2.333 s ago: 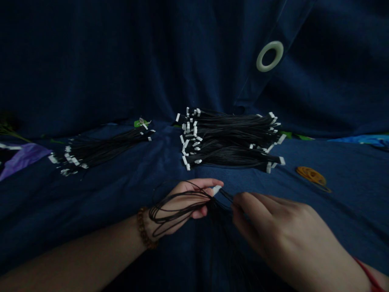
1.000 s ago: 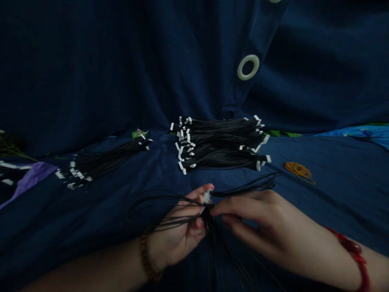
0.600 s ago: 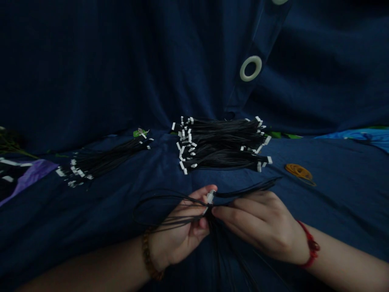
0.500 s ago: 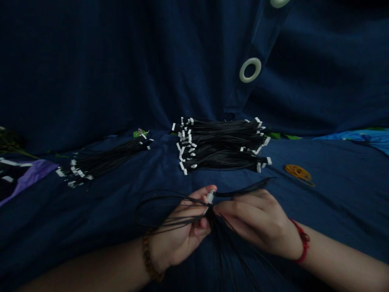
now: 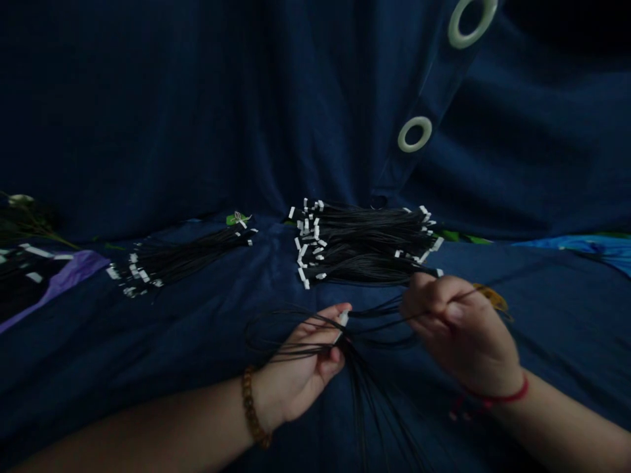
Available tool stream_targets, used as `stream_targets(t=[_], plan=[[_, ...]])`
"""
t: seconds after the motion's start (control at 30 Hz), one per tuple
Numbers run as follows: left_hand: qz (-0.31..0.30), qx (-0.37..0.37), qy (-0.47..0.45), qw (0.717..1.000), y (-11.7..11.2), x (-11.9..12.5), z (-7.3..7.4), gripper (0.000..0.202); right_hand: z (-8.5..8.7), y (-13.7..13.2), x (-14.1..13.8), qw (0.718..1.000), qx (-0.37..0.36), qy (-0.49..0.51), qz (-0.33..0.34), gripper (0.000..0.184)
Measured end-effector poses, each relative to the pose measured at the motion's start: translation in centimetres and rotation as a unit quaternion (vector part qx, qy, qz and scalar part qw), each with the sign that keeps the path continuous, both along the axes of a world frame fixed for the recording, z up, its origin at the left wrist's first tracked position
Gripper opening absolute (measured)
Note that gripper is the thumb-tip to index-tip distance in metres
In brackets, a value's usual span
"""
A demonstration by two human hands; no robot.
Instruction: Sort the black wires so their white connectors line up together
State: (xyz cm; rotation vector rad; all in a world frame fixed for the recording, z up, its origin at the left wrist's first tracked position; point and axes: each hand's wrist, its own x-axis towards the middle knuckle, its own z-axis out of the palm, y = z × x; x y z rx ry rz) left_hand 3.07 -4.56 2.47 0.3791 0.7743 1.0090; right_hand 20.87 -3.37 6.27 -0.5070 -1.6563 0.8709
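Note:
My left hand is closed around a bundle of thin black wires with a white connector poking up by the fingertips. Some of these wires loop out to the left over the hand, and others hang down toward the bottom of the view. Off to the right, my right hand pinches black wire strands that run across from the bundle. A thin strand sticks out past its fingers. Behind the hands lies a pile of black wire bundles with white connectors at both ends.
Left of the pile is a smaller bunch of black wires with white connectors. Yellow-brown rubber bands sit partly behind my right hand. Purple cloth lies at far left. Dark blue cloth covers the surface, and a curtain with ring eyelets hangs behind.
My right hand has moved right and up from the bundle, drawing wire strands out with it. My left hand keeps its hold. The view has shifted slightly.

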Motion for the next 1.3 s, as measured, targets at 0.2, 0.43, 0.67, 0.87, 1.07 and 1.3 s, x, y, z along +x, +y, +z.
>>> stream_targets(t=[0.2, 0.43, 0.67, 0.87, 1.07, 1.3], plan=[[-0.001, 0.002, -0.016, 1.000, -0.1, -0.1, -0.2, 0.030, 4.6, -0.4, 1.5, 0.954, -0.176, 0.230, -0.070, 0.038], [0.025, -0.012, -0.015, 1.000, 0.1, 0.0, -0.2, 0.029, 3.4, -2.7, -0.1, 0.982, -0.051, -0.099, -0.150, 0.010], [0.006, -0.013, -0.055, 0.998, 0.1, -0.4, -0.4, 0.031, 1.2, -3.5, -0.7, 0.830, 0.270, -0.424, -0.243, 0.016], [-0.002, -0.004, -0.074, 0.997, -0.1, -0.5, -0.3, 0.034, 1.3, -3.6, -0.8, 0.835, 0.262, -0.433, -0.214, 0.016], [-0.014, 0.009, -0.076, 0.997, -0.1, -0.5, -0.3, 0.034, 1.1, -3.8, -0.7, 0.837, 0.254, -0.435, -0.215, 0.018], [-0.008, 0.052, -0.060, 0.997, -0.3, -0.6, -0.3, 0.032, 1.1, -3.8, -0.8, 0.833, 0.237, -0.447, -0.224, 0.015]])
